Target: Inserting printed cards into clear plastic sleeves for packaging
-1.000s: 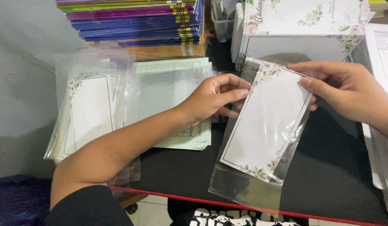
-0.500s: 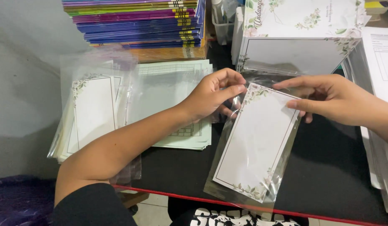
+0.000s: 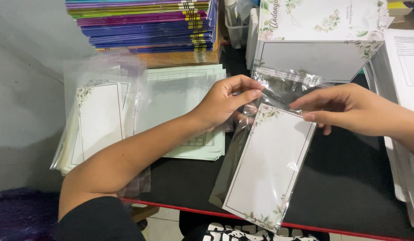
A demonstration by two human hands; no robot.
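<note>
Nearest you: table point(image 3: 349, 196), black top with a red front edge. The card point(image 3: 271, 167) lies tilted on it, bottom corner almost at that edge, top end leaning up and right toward your hands. White card, thin dark border line, green leaf print at top-left and bottom corners. It sits inside a clear sleeve point(image 3: 278, 91); the sleeve's open top sticks out past the card and is crumpled between your hands.

Left hand point(image 3: 224, 105): forearm comes in from lower left across the table, thumb and forefinger pressed together on the sleeve's upper left edge, just above the card's top-left corner. Other fingers curl under it.

Right hand point(image 3: 345, 107): comes in from the right, fingers stretched left, thumb and forefinger pinching the sleeve at the card's top right corner. Both hands are on the sleeve, near each other but not touching.

Left of your forearm: a pile of sleeved cards point(image 3: 97, 120), same white with leaf print, fanned loosely, overhanging the table's left side. Between that pile and your left hand: a stack of pale green sheets point(image 3: 184, 93) with ruled lines, partly under your wrist.

Right edge: white printed papers point(image 3: 405, 62), stacked, running down the table side.

Behind your hands: an open box point(image 3: 318, 56), grey inside, floral lid standing up at the back. Far left rear: a tall stack of books point(image 3: 149, 24), spines purple, blue, green, with an orange one at the bottom. A clear plastic holder point(image 3: 236, 27) stands between books and box; contents too small to tell.
</note>
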